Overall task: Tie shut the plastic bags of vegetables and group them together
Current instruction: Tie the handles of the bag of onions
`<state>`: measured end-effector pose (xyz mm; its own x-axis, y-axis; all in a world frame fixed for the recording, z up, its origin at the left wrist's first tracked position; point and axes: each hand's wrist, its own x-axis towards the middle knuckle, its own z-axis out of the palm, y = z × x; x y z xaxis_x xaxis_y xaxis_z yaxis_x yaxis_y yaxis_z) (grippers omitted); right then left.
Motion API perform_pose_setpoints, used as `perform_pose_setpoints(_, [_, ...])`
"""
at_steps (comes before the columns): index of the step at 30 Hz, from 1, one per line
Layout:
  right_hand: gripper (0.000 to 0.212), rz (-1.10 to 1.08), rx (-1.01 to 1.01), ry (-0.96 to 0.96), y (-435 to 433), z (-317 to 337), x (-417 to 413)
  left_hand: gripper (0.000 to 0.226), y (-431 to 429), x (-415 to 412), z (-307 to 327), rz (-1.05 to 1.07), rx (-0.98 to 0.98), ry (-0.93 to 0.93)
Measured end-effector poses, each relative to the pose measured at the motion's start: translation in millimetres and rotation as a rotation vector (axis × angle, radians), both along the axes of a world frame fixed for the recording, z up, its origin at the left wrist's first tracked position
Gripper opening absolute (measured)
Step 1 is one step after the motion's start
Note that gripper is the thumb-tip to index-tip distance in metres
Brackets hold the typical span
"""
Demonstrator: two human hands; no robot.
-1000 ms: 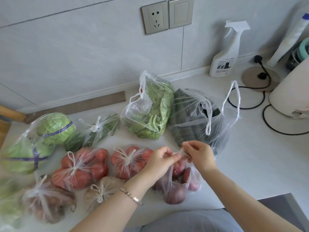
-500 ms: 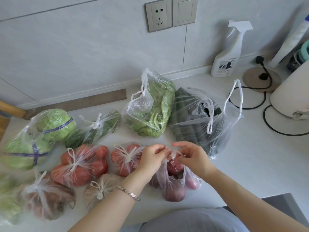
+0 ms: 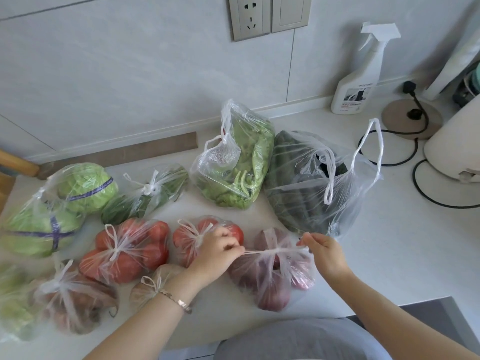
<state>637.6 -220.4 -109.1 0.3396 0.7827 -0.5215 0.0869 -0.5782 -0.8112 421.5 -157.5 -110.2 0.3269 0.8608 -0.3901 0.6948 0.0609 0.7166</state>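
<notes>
Far left: cabbage bag (image 3: 52, 209), knotted, two heads banded in purple tape. Near-left: bag of brown tubers (image 3: 72, 302), knotted. Next right: big tomato bag (image 3: 124, 250), knotted. Beyond it lies a small greens bag (image 3: 145, 196), knotted. Small brown bag (image 3: 153, 284) is partly under the left wrist. Second tomato bag (image 3: 192, 235) is knotted, partly behind the left hand.

Left hand (image 3: 215, 253) pinches one handle of the purple-veg bag (image 3: 270, 276), right hand (image 3: 324, 253) pinches the other. The handles are pulled taut in a line across the bag top. That bag sits near-centre on the countertop (image 3: 389, 242), just right of the tomato bags.

Far centre: leafy bag (image 3: 233, 167), handles loose, untied. Right of it is the dark-green veg bag (image 3: 306, 183), mouth open. Far right: spray bottle (image 3: 355, 81) at the wall, white appliance (image 3: 454, 146), black cable (image 3: 389, 162).
</notes>
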Motion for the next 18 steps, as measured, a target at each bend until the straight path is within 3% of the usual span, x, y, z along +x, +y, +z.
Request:
perform_pose_setpoints(2, [0.032,-0.056,-0.108,0.044,-5.0,-12.8,2.0,0.039,-4.1,-16.8,-8.5,-0.162,0.324,0.303])
perform_pose_setpoints(6, [0.032,-0.325,-0.299,0.247,-11.0,-31.2,7.6,0.035,-8.2,-41.2,-26.4,-0.364,0.731,0.525])
perform_pose_setpoints(9, [0.032,-0.435,-0.345,0.311,-9.7,-35.6,7.3,0.033,-8.0,-42.3,-30.4,-0.390,0.726,0.598])
perform_pose_setpoints(11, [0.032,-0.401,-0.312,0.271,-4.9,-28.8,3.9,0.034,-8.8,-37.2,-28.5,-0.341,0.588,0.621])
perform_pose_setpoints(13, [0.033,-0.262,-0.175,0.181,0.8,-12.6,1.7,0.037,-3.0,-27.8,-15.7,-0.148,0.296,0.436])
perform_pose_setpoints(16, [0.034,0.028,0.081,0.043,7.9,17.0,-7.5,0.028,-0.4,-1.3,15.4,0.358,-0.420,-0.346])
perform_pose_setpoints(18, [0.032,0.158,0.186,-0.028,12.6,28.7,-16.2,0.025,-5.1,16.7,21.8,0.475,-0.596,-0.717])
